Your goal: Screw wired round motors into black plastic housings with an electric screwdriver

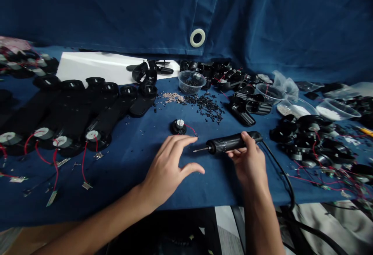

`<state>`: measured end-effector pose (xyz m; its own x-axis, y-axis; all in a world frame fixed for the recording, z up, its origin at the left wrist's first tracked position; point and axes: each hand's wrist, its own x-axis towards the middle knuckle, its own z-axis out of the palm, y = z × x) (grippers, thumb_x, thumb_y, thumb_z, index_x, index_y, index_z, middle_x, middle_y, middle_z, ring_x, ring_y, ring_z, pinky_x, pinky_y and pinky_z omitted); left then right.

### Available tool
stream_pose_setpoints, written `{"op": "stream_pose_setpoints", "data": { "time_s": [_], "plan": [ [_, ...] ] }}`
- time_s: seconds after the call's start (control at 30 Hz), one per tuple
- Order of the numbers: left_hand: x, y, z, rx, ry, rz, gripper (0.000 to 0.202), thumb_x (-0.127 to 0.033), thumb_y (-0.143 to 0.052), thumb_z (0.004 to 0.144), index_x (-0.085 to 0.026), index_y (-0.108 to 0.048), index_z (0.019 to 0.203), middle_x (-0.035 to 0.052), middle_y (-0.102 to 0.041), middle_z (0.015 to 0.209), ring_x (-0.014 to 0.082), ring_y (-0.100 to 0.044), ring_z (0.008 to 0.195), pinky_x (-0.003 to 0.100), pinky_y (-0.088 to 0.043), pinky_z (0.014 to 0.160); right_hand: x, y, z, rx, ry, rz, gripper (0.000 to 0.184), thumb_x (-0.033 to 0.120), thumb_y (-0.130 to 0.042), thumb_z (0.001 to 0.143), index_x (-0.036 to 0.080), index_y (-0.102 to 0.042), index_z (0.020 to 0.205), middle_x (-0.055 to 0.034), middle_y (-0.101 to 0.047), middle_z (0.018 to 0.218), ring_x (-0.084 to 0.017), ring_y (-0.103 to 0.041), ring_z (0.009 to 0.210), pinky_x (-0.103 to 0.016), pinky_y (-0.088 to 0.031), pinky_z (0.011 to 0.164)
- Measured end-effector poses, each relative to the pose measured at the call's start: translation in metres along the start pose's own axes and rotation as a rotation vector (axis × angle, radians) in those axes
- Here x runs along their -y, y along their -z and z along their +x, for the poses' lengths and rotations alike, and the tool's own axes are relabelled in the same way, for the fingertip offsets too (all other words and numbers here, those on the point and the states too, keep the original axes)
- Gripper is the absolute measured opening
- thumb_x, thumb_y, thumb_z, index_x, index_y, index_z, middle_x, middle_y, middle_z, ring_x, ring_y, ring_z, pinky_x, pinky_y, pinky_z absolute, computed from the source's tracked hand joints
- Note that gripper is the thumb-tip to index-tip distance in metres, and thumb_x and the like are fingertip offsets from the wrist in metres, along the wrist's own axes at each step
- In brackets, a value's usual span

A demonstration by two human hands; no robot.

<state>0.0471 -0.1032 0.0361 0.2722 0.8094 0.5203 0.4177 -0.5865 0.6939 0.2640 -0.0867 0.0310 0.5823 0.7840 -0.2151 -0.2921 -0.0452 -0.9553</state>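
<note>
My right hand [249,156] is wrapped round a black corded electric screwdriver [229,144], whose thin metal bit points left. Its cable trails down past the table's front edge. My left hand [170,165] hovers just left of the bit, thumb and fingers apart and nothing between them. Just beyond the left fingers sits a small motor [180,123] with a white cap in a round black base, a red wire running from it to the right. Further back lie a heap of black screws [207,106] and a smaller heap of silvery screws [173,97].
Black housings with motors and red wires [62,141] line the left side. A clear bowl of dark screws [191,82] stands behind the heaps. To the right are black shells [243,113], plastic tubs [338,109] and a wired pile of parts [313,142]. A blue curtain [140,14] hangs behind.
</note>
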Motion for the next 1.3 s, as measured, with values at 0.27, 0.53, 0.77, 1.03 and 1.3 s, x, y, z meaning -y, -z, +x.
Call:
{"op": "stream_pose_setpoints", "data": {
  "time_s": [0.27, 0.53, 0.77, 1.03, 1.3],
  "plan": [
    [0.035, 0.025, 0.029, -0.048, 0.088, 0.204, 0.018, -0.023, -0.044, 0.095, -0.018, -0.051, 0.111, 0.0062, -0.055, 0.107, 0.0174, -0.052, 0.101, 0.034, -0.043, 0.091, 0.008, 0.024, 0.045, -0.033, -0.007, -0.311, 0.036, 0.037, -0.07, 0.067, 0.018, -0.048, 0.089, 0.0027, -0.057, 0.052, -0.015, -0.055, 0.038, -0.025, -0.046, 0.032],
    [0.067, 0.005, 0.04, 0.267, 0.133, 0.401, 0.053, -0.033, -0.063, 0.083, -0.018, -0.04, 0.128, 0.0097, -0.049, 0.12, 0.0267, -0.046, 0.11, 0.043, -0.04, 0.095, -0.001, 0.018, 0.052, -0.111, -0.055, -0.578, 0.113, 0.041, -0.075, 0.066, 0.003, 0.0, 0.143, -0.0016, -0.062, 0.056, -0.024, -0.061, 0.045, -0.038, -0.055, 0.043],
    [0.042, 0.02, 0.032, 0.028, 0.439, 0.095, 0.024, -0.034, -0.035, 0.097, -0.021, -0.052, 0.108, 0.0042, -0.061, 0.104, 0.0177, -0.057, 0.095, 0.033, -0.044, 0.084, 0.016, 0.017, 0.023, -0.047, 0.151, -1.084, 0.107, 0.057, -0.058, 0.076, 0.006, 0.001, 0.149, -0.0027, -0.06, 0.054, -0.024, -0.057, 0.042, -0.037, -0.048, 0.045],
    [0.024, 0.019, 0.021, 0.352, 0.619, -0.384, 0.019, -0.035, -0.051, 0.088, -0.017, -0.058, 0.09, -0.0001, -0.062, 0.076, 0.0125, -0.056, 0.067, 0.023, -0.044, 0.061, 0.023, -0.037, -0.034, 0.672, 0.262, -0.847, 0.049, 0.054, -0.051, 0.084, 0.02, -0.06, 0.118, -0.0032, -0.067, 0.08, -0.015, -0.06, 0.067, -0.027, -0.046, 0.062],
    [0.013, 0.01, 0.043, 0.323, 0.412, -0.436, 0.018, -0.026, -0.043, 0.093, -0.018, -0.059, 0.094, 0.0003, -0.063, 0.083, 0.0128, -0.06, 0.076, 0.024, -0.046, 0.07, 0.029, -0.071, -0.024, 0.869, 0.27, -0.783, 0.028, 0.045, -0.054, 0.084, 0.02, -0.065, 0.091, 0.0003, -0.064, 0.075, -0.012, -0.057, 0.068, -0.025, -0.044, 0.064]
  ]
}}
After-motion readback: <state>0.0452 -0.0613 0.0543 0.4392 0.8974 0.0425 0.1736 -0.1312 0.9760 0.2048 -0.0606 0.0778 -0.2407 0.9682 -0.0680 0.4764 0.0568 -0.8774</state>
